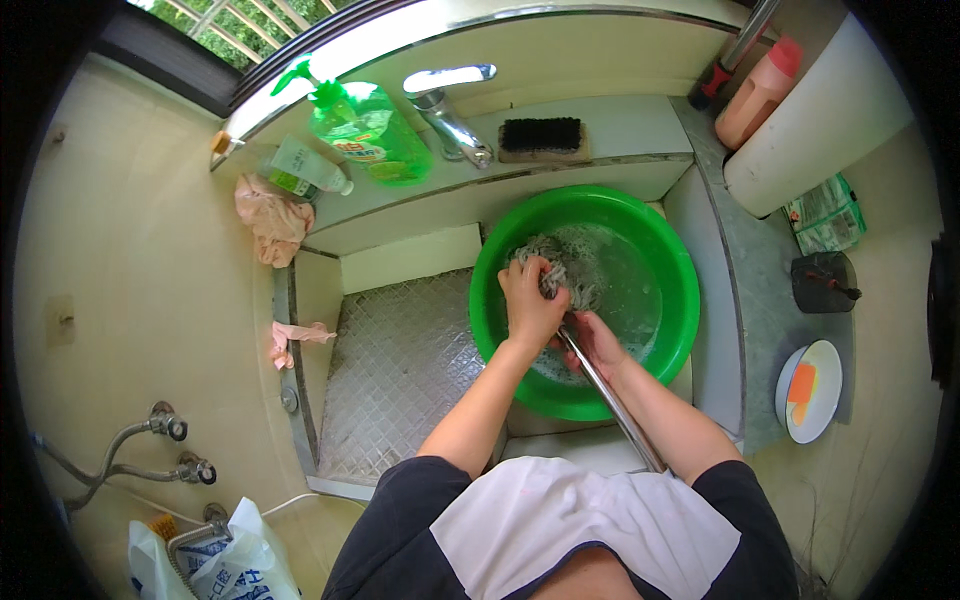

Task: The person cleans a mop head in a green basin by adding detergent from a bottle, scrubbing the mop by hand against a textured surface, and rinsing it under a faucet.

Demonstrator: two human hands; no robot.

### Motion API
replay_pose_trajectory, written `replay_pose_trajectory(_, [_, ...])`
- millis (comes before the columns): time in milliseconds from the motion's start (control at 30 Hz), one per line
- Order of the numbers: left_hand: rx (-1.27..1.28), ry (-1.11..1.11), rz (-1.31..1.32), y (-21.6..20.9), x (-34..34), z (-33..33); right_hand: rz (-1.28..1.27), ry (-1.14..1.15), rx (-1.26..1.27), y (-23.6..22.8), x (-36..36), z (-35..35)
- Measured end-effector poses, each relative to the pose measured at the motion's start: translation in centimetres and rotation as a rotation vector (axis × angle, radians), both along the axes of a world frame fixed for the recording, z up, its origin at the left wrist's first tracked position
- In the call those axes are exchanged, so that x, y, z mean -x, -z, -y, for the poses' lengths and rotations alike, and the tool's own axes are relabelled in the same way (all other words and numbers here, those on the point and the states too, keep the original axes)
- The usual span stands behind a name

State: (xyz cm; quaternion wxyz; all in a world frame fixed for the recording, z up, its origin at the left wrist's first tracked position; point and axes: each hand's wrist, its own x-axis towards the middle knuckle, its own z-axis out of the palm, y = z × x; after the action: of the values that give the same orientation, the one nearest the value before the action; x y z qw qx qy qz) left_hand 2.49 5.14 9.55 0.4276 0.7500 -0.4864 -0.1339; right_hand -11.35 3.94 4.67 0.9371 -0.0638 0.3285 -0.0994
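A mop with a grey string head (pixel 578 288) and a metal pole (pixel 618 408) is held over a green basin (pixel 685 300) of sudsy water. My left hand (pixel 532 305) is closed round the wet strands, its fingers curled over their top. Lower down, my right hand (pixel 598 345) wraps the mop near the dark joint where strands meet pole; the pole hides part of its fingers. From there the pole slants down toward my body on the right.
On the ledge behind stand a green pump bottle (pixel 370 135), a tube (pixel 308 165), a faucet (pixel 450 115) and a scrub brush (pixel 545 138). Pink cloths (pixel 272 218) hang left. At right are a white pipe (pixel 825 115), a pink bottle (pixel 758 95) and a bowl (pixel 823 395).
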Motion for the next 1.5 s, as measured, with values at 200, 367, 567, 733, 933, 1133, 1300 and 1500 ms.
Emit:
replay_pose_trajectory(200, [0.331, -0.109, -0.104, -5.4, -2.3, -4.0, -0.111, -0.201, 0.226, -6.9, -2.0, -1.9])
replay_pose_trajectory(367, [0.335, -0.013, -0.246, -10.3, -5.3, -5.1, -0.1, -0.17, 0.344, -9.6, -3.8, -1.5])
replay_pose_trajectory(567, [0.043, 0.019, -0.006, -15.4, -11.7, -4.8, -0.324, -0.032, 0.621, -12.6, -6.7, -0.4])
replay_pose_trajectory(733, [0.347, 0.2, 0.541, -17.1, -14.7, 1.9, -0.523, -0.022, 0.812, -11.2, -9.3, 1.1])
replay_pose_trajectory(933, [0.322, 0.234, 0.717, -16.5, -14.4, 12.2, -0.659, -0.081, 0.911, -9.1, -10.6, 1.4])
replay_pose_trajectory(1133, [0.131, 0.137, 0.632, -17.4, -15.5, 15.4, -0.793, -0.194, 1.15, -7.4, -10.3, 2.1])
replay_pose_trajectory(1300, [0.628, 0.061, 0.623, -16.6, -13.5, 12.4, -0.754, -0.152, 1.231, -6.3, -9.4, 2.0])
replay_pose_trajectory(1500, [0.121, 1.021, 0.636, -7.8, -9.0, 4.3, -0.97, -0.368, 1.605, -5.6, -10.4, 1.8])
